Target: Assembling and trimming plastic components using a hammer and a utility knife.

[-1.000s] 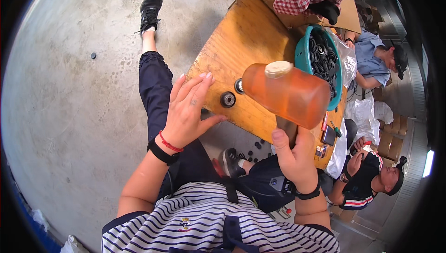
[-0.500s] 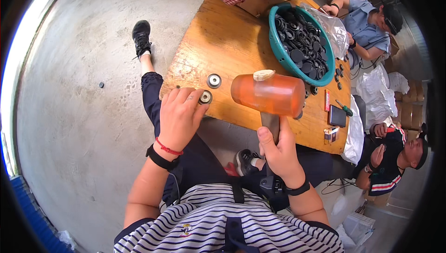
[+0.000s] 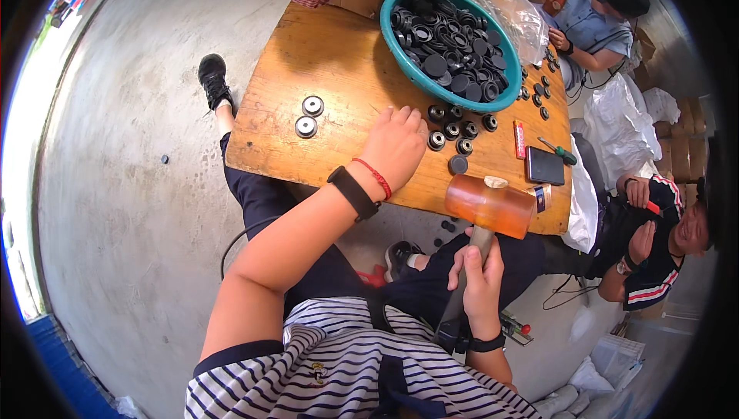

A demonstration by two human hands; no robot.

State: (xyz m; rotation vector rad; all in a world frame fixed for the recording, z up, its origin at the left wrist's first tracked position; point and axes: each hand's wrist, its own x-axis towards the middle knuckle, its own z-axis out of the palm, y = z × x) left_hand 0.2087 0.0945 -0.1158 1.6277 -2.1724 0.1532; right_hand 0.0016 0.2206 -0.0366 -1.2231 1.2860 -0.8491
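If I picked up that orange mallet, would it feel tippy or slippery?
The mallet would probably feel top-heavy, since its chunky head sits on a slim handle. That shiny, rounded head might be slippery.

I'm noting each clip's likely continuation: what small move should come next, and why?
Probably, bring the left grip onto one of the round parts near the basin: it sits close beside them, palm down, while the right grip holds the mallet.
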